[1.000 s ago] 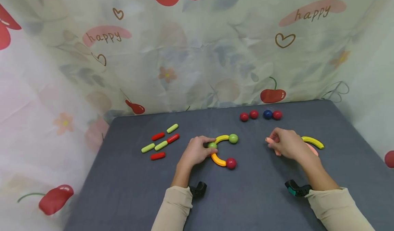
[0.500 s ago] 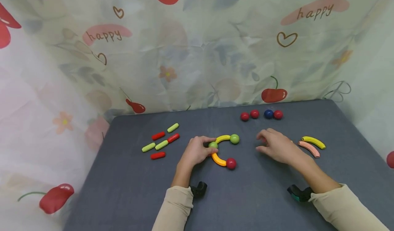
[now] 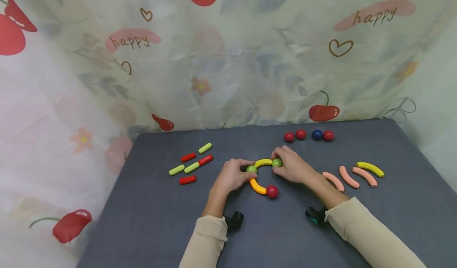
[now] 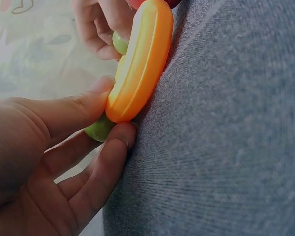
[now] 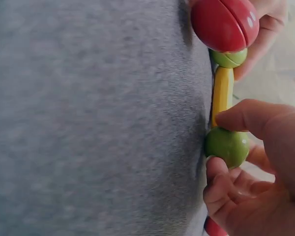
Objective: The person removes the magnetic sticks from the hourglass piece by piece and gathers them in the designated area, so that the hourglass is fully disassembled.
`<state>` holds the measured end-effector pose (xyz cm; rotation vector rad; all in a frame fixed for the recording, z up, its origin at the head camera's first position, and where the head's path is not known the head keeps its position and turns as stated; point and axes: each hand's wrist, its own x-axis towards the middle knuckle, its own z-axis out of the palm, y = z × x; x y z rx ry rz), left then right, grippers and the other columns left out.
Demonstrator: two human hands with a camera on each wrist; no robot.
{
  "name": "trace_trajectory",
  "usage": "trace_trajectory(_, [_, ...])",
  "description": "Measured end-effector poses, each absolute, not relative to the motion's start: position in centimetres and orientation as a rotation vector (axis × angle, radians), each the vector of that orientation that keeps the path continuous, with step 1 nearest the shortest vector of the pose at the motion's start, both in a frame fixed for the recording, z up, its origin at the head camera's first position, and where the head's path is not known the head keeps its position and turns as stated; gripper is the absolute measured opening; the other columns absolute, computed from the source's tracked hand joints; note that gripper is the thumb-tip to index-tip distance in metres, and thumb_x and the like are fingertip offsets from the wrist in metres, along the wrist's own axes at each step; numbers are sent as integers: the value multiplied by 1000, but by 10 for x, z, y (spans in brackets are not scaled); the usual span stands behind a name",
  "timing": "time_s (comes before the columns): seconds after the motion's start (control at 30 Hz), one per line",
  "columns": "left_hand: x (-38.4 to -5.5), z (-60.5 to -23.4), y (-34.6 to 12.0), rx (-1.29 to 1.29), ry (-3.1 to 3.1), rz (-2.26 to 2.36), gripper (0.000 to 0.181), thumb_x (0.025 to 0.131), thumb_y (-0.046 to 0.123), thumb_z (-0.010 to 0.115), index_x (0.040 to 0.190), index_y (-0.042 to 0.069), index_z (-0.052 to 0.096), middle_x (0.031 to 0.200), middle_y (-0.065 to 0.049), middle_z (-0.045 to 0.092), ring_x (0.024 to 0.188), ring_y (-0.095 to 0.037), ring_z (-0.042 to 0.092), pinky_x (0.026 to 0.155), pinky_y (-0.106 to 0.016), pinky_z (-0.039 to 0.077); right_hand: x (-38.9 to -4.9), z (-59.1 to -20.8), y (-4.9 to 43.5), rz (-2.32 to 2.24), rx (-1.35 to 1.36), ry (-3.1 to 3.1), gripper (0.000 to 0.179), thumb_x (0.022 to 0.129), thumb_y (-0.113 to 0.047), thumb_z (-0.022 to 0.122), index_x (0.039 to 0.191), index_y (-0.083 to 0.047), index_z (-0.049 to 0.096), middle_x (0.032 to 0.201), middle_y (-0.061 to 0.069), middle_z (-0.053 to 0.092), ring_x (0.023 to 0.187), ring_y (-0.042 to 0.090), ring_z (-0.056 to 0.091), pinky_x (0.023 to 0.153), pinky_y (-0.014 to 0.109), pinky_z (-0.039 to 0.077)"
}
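Note:
My left hand (image 3: pixel 233 175) pinches the left green ball (image 3: pixel 251 169), which joins a yellow curved bar (image 3: pixel 263 162) and an orange curved bar (image 3: pixel 258 187) in an open C shape on the table. Close up in the left wrist view, thumb and fingers surround the orange bar's end and that ball, partly hidden. At the yellow bar's other end, my right hand (image 3: pixel 290 166) grips a second green ball (image 5: pixel 227 146) between thumb and fingers. A red ball (image 3: pixel 272 191) sits on the orange bar's front end, apart from both hands.
Pink curved bars (image 3: pixel 348 177) and a loose yellow curved bar (image 3: pixel 370 169) lie to the right. Red balls (image 3: pixel 301 134) and a blue ball (image 3: pixel 317 135) line the back edge. Short red sticks (image 3: pixel 187 180) and pale green sticks (image 3: pixel 176 170) lie at left.
My right hand has let go of a pink curved bar, moved left and taken hold of the right green ball. The left hand stays on its ball. The head view has shifted slightly.

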<state>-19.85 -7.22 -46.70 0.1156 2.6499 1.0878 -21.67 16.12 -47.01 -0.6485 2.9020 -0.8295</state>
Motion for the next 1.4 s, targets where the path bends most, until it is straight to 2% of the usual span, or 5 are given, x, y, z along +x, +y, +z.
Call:
trace_trajectory(0.3, [-197,-466,-74,112,2639,1091,41,86,36,82,126,35,73,139,1,66,130,-25,55,113,-50,44,-227,-457,165,-735,-610,2842,20,88,-19,71,104,-9,71,97,10,57,80,20,50,67,26,41])
trace_trajectory(0.53, [-196,-466,-75,150,2648,1093,41,87,34,82,127,33,73,138,0,66,127,-25,57,113,-49,45,-258,-434,169,-801,-545,2935,38,95,-16,69,129,0,63,119,21,57,101,32,56,88,45,53])
trace_trajectory(0.87, [-195,-468,-74,194,2664,1109,41,86,35,83,125,32,74,124,0,66,111,-22,57,101,-42,51,-298,-452,161,-583,-512,3022,37,97,-17,71,131,-5,64,128,16,68,117,39,58,103,53,48])
trace_trajectory(1.03, [-195,-467,-74,149,2650,1137,40,86,34,83,124,29,73,129,0,67,118,-23,57,107,-46,49,-291,-449,157,-563,-572,3084,39,97,-18,71,132,-4,62,128,18,63,120,39,56,106,53,47])
trace_trajectory(1.4, [-197,-461,-75,167,2675,1143,34,85,30,84,117,22,73,117,1,73,86,-12,65,86,-35,56,-234,-452,137,-756,-823,2756,28,95,-24,74,114,-4,73,105,9,71,92,20,65,86,40,56])
